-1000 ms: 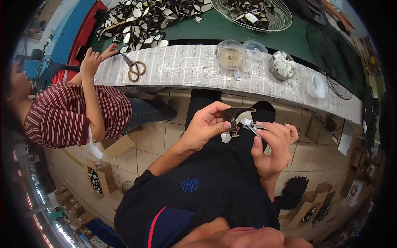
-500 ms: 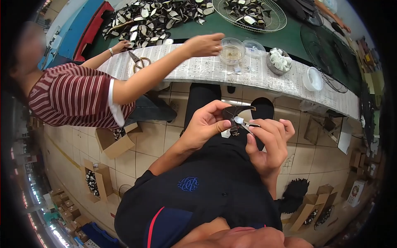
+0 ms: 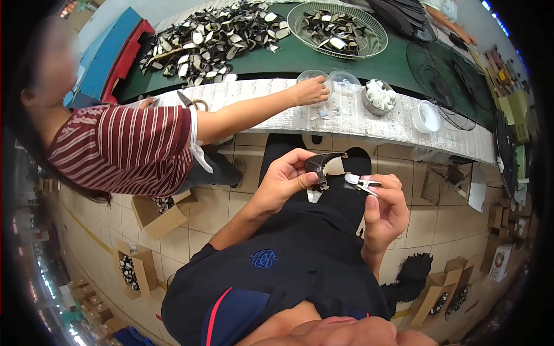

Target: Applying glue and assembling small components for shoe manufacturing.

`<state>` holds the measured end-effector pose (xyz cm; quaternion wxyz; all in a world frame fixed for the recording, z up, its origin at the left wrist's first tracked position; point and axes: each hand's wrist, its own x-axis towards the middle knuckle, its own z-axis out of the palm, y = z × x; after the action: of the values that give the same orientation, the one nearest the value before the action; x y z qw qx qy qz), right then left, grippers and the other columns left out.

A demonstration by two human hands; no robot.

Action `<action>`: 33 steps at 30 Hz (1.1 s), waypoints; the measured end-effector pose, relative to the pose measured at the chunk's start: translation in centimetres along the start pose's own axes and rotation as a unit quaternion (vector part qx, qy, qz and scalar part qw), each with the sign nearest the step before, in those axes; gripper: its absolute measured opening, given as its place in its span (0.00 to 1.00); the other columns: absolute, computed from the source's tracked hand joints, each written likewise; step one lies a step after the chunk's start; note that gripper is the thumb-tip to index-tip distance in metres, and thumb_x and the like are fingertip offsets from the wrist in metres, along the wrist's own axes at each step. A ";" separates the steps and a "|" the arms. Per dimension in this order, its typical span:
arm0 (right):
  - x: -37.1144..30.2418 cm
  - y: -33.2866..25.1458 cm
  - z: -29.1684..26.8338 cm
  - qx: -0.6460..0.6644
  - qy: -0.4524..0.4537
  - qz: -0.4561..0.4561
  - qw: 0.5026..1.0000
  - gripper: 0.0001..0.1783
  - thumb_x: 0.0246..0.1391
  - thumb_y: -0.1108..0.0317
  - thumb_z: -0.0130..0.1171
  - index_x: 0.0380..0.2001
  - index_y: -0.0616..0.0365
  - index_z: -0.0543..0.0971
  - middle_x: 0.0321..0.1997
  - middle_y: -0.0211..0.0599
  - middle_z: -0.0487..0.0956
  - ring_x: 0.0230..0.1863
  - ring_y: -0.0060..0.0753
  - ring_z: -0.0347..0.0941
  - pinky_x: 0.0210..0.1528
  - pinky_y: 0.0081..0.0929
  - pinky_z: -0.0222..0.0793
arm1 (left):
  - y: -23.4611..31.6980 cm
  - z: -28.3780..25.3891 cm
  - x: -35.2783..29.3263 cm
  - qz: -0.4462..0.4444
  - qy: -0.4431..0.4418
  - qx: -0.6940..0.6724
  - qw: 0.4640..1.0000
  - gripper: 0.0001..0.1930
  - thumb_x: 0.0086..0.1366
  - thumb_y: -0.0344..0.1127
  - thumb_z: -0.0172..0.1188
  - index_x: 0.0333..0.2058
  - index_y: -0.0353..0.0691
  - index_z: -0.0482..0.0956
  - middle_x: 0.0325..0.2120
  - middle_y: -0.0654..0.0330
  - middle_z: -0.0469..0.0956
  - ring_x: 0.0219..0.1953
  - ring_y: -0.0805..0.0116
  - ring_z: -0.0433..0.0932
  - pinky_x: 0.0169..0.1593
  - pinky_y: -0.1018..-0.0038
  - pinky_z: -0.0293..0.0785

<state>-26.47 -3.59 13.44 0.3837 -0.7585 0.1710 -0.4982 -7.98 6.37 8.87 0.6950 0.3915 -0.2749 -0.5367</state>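
- Head view: the left hand is gripping a dark, curved piece between thumb and fingers, its pale part showing toward the right hand.
- The right hand is pinching a clip between thumb and fingers, and the clip's tip is holding a white pad.
- The pad is sitting just beside the piece, between the two hands; whether they are touching, I cannot tell.
- Both hands are hovering on the near side of the table.
- Ahead of them, a co-worker's hand is reaching over a clear bowl; its grip is not showing clearly.
- Ahead and rightward, a tin is holding white wads, and a white cup is standing farther right.
- Ahead and left, scissors are lying partly behind the co-worker's arm.
- Farthest ahead, a pile of scraps is lying leftward, and a wire basket is holding more.
- Behind and left, an open box is standing on the floor.
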 end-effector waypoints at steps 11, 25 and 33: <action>1.1 4.3 0.6 0.114 0.008 0.127 0.985 0.11 0.44 0.82 0.62 0.31 0.60 0.74 0.40 0.44 0.82 0.43 0.36 0.72 0.51 0.32 0.63 | -0.6 -0.1 3.1 -0.082 0.003 -0.074 0.994 0.13 0.62 0.30 0.66 0.42 0.35 0.72 0.35 0.65 0.76 0.36 0.83 0.73 0.40 0.84 0.69; 2.9 6.2 0.2 -0.018 -0.071 0.045 0.996 0.09 0.42 0.77 0.65 0.30 0.59 0.78 0.38 0.39 0.83 0.41 0.40 0.75 0.48 0.36 0.61 | -1.4 -0.8 4.9 -0.088 -0.026 -0.075 0.993 0.14 0.60 0.27 0.66 0.43 0.34 0.72 0.38 0.64 0.75 0.40 0.81 0.73 0.47 0.81 0.71; 3.1 6.3 0.3 -0.104 -0.085 0.019 0.991 0.11 0.41 0.76 0.66 0.32 0.58 0.79 0.38 0.38 0.84 0.41 0.40 0.76 0.48 0.36 0.61 | -2.2 -0.9 5.3 -0.089 -0.025 -0.078 0.993 0.14 0.60 0.27 0.66 0.43 0.34 0.72 0.39 0.62 0.76 0.42 0.79 0.74 0.50 0.79 0.71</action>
<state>-24.07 -9.57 10.58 0.3252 -0.8307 0.2028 -0.4036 -6.98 1.22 6.31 0.6661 0.3450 -0.2137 -0.6258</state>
